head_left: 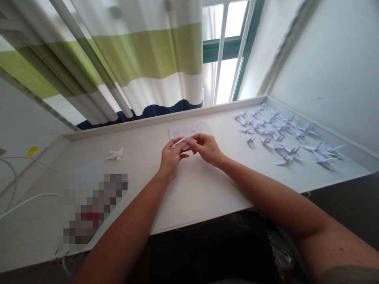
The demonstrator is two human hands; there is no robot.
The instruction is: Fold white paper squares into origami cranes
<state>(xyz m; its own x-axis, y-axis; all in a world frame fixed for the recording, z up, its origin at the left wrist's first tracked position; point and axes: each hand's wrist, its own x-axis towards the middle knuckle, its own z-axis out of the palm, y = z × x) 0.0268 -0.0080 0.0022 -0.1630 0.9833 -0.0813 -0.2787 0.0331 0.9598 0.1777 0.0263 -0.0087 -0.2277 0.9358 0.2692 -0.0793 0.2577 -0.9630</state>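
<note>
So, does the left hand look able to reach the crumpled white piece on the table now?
Probably yes: bare tabletop lies between the left hand and the crumpled white piece, with nothing seen in the way. But it holds the folded paper, so it may have to let go first.

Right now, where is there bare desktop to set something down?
One patch of white desktop lies between the forearms. Another lies between the left hand and the crumpled white scrap. A bare strip also runs between the right hand and the folded paper birds. Those birds crowd the right end; the left side holds a pixelated object and cables.
</note>
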